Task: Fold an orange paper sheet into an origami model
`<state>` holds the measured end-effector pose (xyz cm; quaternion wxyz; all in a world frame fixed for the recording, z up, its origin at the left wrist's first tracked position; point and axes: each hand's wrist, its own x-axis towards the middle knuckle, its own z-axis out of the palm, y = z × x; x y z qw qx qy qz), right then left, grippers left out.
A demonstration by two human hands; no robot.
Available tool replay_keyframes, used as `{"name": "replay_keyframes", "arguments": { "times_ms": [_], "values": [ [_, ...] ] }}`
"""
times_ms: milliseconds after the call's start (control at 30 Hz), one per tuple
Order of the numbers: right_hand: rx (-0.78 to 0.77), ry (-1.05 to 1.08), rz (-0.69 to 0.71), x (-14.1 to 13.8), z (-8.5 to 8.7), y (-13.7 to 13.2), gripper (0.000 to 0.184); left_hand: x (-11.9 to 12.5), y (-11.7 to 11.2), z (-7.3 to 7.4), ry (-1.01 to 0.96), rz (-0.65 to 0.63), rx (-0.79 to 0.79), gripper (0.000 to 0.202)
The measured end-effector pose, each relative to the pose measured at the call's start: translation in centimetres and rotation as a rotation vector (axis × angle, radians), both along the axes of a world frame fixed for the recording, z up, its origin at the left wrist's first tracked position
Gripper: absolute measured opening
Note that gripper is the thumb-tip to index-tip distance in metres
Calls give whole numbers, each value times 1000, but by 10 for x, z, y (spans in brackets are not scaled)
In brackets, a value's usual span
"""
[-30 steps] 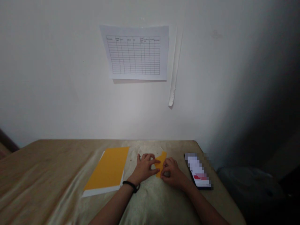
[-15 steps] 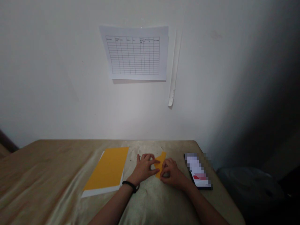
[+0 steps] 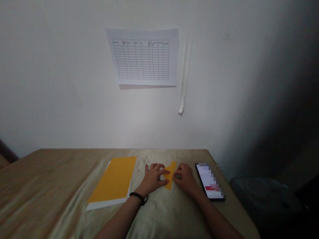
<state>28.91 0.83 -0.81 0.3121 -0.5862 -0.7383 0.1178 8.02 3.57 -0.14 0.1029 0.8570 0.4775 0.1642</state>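
Observation:
A small piece of folded yellow paper (image 3: 170,174) lies on the cloth-covered surface between my hands. My left hand (image 3: 154,175), with a black band at the wrist, holds it from the left; the thumb and index finger rest on it a little apart. At the paper's right edge, my right hand (image 3: 184,176) has its thumb and index fingertip brought together on the crease, the other fingers curled. What lies under the fingertips is hidden.
Yellow sheets (image 3: 116,179) lie on white paper (image 3: 107,204) to the left. A phone (image 3: 208,186) with a lit, partly blurred screen lies on the right near the surface's edge. A printed table sheet (image 3: 147,58) hangs on the wall behind.
My right hand has moved slightly up and to the right along the paper's edge, showing more of its lower part. My left hand stays in place.

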Motion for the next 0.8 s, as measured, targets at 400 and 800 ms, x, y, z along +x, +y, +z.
{"name": "replay_keyframes", "arguments": {
  "times_ms": [400,800],
  "values": [
    [29,64,-94,8,-5,3,9,-4,3,5,36,-150,-171,60],
    [5,37,-134,8,-3,-3,9,-6,2,6,-12,-161,-176,43]
  ]
}}
